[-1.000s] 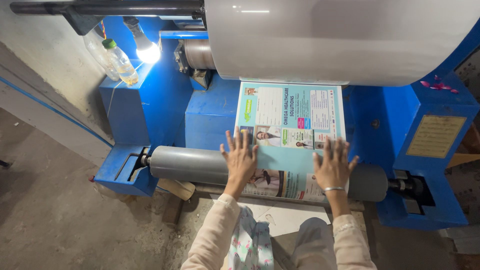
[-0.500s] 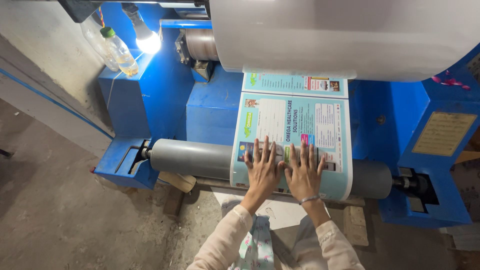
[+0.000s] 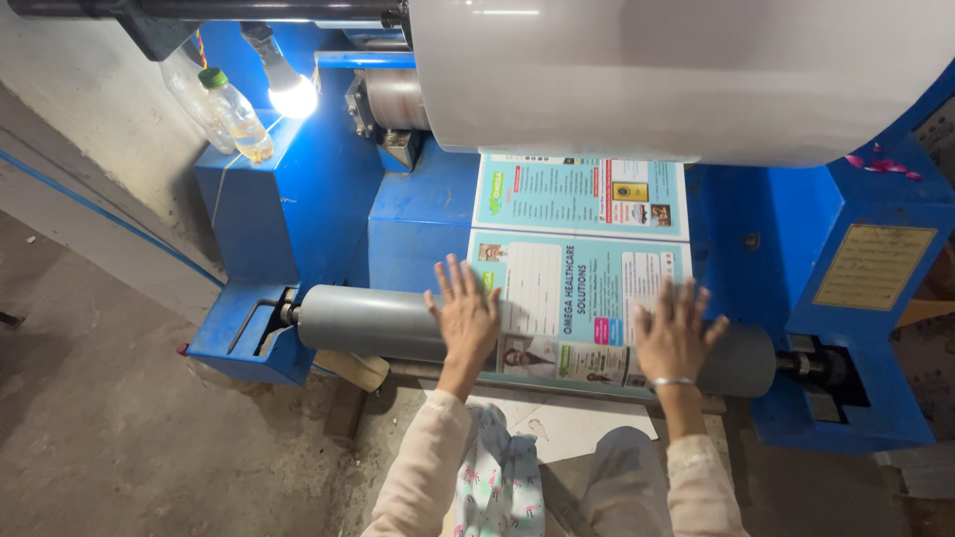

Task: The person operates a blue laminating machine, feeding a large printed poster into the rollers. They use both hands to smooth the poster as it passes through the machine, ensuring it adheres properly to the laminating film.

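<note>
A printed light-blue sheet (image 3: 580,288) lies over a grey roller (image 3: 370,322) on a blue machine (image 3: 408,214). A second printed sheet (image 3: 582,194) sits above it, just under a large white drum (image 3: 686,70). My left hand (image 3: 464,313) rests flat, fingers spread, on the left edge of the lower sheet where it meets the roller. Flat on the sheet's right edge lies my right hand (image 3: 676,333), fingers apart, with a thin bracelet at the wrist. Neither hand grips anything.
A lit bulb (image 3: 293,96) shines at the upper left beside a plastic bottle (image 3: 234,114). A yellow plate (image 3: 873,266) is fixed on the machine's right housing. Grey concrete floor (image 3: 109,428) lies to the left. A wooden block (image 3: 356,370) sits under the roller.
My hands were close together on the sheet half a second ago; now they have slid apart to its left and right edges. The sheet has come further down over the roller.
</note>
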